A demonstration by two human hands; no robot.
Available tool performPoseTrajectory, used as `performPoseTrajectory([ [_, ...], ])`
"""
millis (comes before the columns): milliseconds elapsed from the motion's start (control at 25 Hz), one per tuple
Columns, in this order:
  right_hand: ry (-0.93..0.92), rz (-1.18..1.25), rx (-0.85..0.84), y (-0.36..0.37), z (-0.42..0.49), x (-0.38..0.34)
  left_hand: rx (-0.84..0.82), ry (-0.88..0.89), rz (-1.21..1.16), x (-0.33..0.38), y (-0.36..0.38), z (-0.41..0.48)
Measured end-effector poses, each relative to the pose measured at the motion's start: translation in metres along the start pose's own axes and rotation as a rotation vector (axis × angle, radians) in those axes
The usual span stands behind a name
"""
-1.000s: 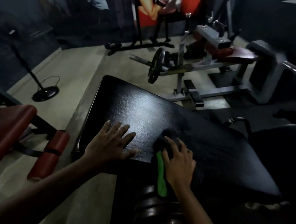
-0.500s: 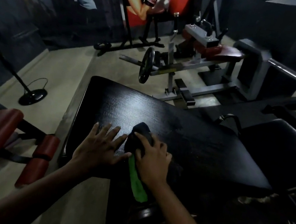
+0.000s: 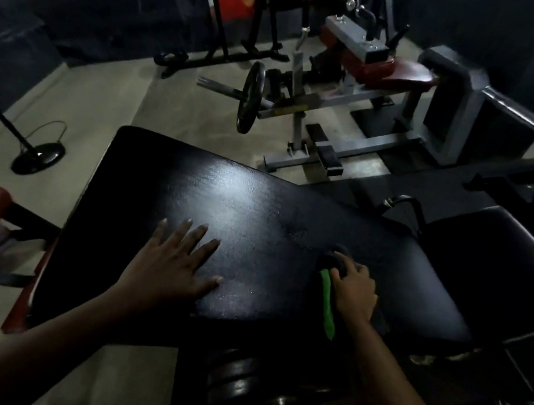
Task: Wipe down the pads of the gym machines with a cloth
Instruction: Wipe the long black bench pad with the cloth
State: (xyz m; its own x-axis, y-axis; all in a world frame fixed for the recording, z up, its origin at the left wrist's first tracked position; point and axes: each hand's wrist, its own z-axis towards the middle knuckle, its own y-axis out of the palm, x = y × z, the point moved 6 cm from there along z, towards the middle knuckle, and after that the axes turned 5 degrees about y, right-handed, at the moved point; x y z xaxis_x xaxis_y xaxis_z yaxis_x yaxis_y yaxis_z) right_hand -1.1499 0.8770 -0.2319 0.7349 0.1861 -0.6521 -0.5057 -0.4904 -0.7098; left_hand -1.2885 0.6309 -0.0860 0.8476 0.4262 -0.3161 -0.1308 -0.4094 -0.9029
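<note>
Since half a second ago, the cloth (image 3: pixel 327 298) has been swept rightward across the black pad (image 3: pixel 259 201), well away from the left hand (image 3: pixel 176 265). It is pressed down and gripped under the curled fingers of the right hand (image 3: pixel 353 289). The left hand is laid flat, fingers spread, on the pad's near part.

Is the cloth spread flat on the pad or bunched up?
Bunched: the dark, green-edged cloth is wadded under the right hand on the black vinyl pad.
</note>
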Motion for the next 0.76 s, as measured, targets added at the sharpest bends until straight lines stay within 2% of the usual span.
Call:
performPoseTrajectory([
  [40, -0.038, 0.035, 0.006, 0.002, -0.004, -0.015, 0.001, -0.003, 0.013, 0.000, 0.003, -0.001],
  [120, -0.307, 0.096, -0.027, 0.014, -0.040, -0.080, -0.032, -0.024, 0.028, -0.002, 0.007, -0.001],
  [200, -0.622, 0.029, -0.092, 0.033, -0.096, -0.143, -0.082, -0.025, 0.052, -0.003, 0.009, -0.001],
  [280, -0.782, -0.041, -0.131, 0.045, -0.110, -0.166, -0.053, -0.028, 0.078, -0.003, 0.010, -0.001],
  [400, -0.738, -0.120, -0.108, 0.049, -0.058, -0.147, -0.014, -0.063, 0.048, -0.004, 0.009, -0.002],
  [520, -0.573, -0.131, -0.131, 0.054, -0.004, -0.123, 0.031, -0.077, 0.065, -0.003, 0.008, -0.001],
  [680, -0.388, -0.091, -0.066, 0.051, 0.053, -0.104, 0.035, -0.090, 0.066, -0.005, 0.008, -0.002],
  [760, -0.232, -0.069, -0.048, 0.048, 0.080, -0.095, 0.028, -0.088, 0.066, -0.004, 0.007, -0.001],
])
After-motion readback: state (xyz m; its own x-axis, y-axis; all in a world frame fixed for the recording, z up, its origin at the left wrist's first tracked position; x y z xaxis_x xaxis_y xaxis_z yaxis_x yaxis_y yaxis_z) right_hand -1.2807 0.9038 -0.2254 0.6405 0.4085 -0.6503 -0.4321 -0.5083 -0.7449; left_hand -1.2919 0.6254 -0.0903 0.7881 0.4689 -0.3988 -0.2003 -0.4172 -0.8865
